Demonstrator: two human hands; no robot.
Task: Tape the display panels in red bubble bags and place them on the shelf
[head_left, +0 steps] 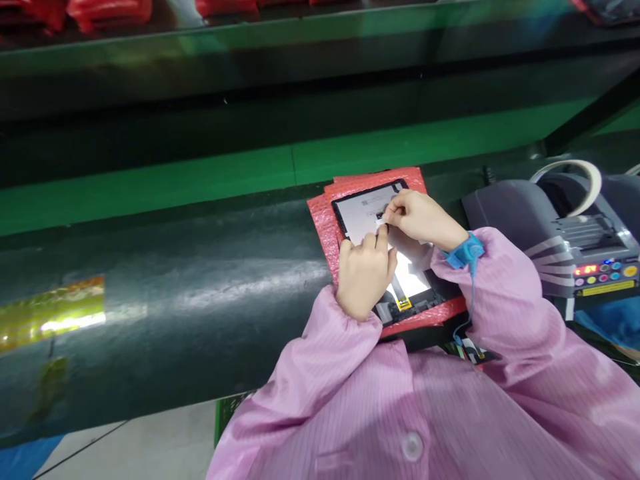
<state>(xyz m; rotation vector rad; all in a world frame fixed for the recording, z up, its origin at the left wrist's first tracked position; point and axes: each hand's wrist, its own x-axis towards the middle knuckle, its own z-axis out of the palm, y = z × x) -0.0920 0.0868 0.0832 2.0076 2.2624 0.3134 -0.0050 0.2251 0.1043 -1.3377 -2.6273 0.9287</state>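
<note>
A tablet screen panel (363,203) lies with its silver back up and a black frame round it. Under it are red bubble-wrap bags (325,230), and a flex cable with a yellow end (404,304) shows near the panel's lower edge. My right hand (420,217), a blue wrist strap (465,252) at its wrist, pinches a small white piece with a dark patch (379,221) over the panel. Resting on the panel, my left hand (365,273) has its thumb apart and its index fingertip beside that piece.
A grey tape dispenser (530,227) with a red digital display stands on the right. Yellow film strips (55,310) lie at the left of the dark bench mat (210,280). Above the back runs a shelf (280,30) bearing red packages (110,12).
</note>
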